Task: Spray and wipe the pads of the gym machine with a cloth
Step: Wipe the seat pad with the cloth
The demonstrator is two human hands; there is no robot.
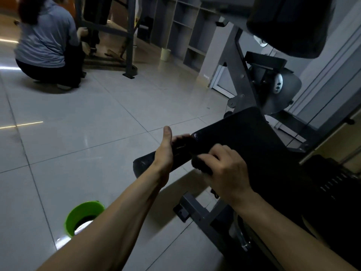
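We see the cloth (pixel 200 165), a dark bunched wad, lying on the near edge of the black seat pad (pixel 246 137). Our right hand (pixel 227 169) grips it, with the fingers curled tight over it and the knuckles raised, so only its left end shows past the fingertips. Our left hand (pixel 166 153) is just beside it, at the pad's near left corner. The palm stands against the pad's side, the fingers (pixel 180 138) fold together over the top edge, and the thumb sticks up free. In this dim light we cannot tell whether any of the cloth reaches under those left fingers. The two hands are near each other but not touching.

We count two hands, one cloth and two pads: the seat pad under our hands and a second black pad (pixel 289 26) high on the machine at upper right. The grey machine frame (pixel 242 75) rises between them, and its base bar (pixel 197 210) rests on the floor below our right forearm. There is one green bucket (pixel 78 216) on the floor left of our left forearm, and one pale bin (pixel 165 54) farther off.

The floor (pixel 82 118) is large glossy grey tiles with thin light streaks reflected on it. Grey open shelving (pixel 183 30) stands along the far wall. One other person (pixel 45 42) in a grey top crouches at upper left beside another metal frame (pixel 130 45).
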